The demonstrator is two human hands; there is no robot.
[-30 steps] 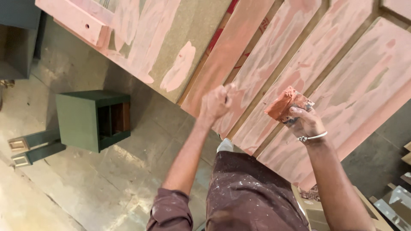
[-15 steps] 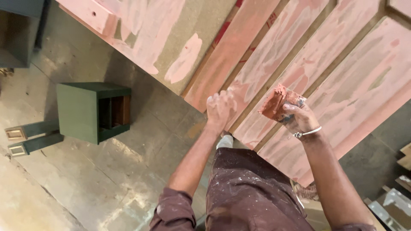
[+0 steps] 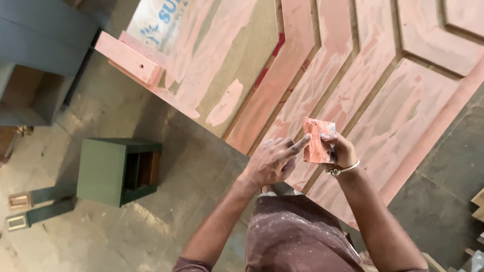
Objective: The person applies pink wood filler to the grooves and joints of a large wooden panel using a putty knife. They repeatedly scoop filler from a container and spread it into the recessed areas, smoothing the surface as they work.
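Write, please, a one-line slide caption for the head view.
Right hand holds a pink-smeared block; left hand fingers it over a pink-coated panelled door.

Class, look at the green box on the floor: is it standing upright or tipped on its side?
Tipped on its side. The green box shows its open face sideways toward the panel, with a dark brown interior visible, not facing up.

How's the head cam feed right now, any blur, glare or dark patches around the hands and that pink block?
Head view: sharp on the left hand, right hand and pink block, no visible motion blur; soft, even light and no glare on the pink panel; the floor under the panel's edge lies in shadow.
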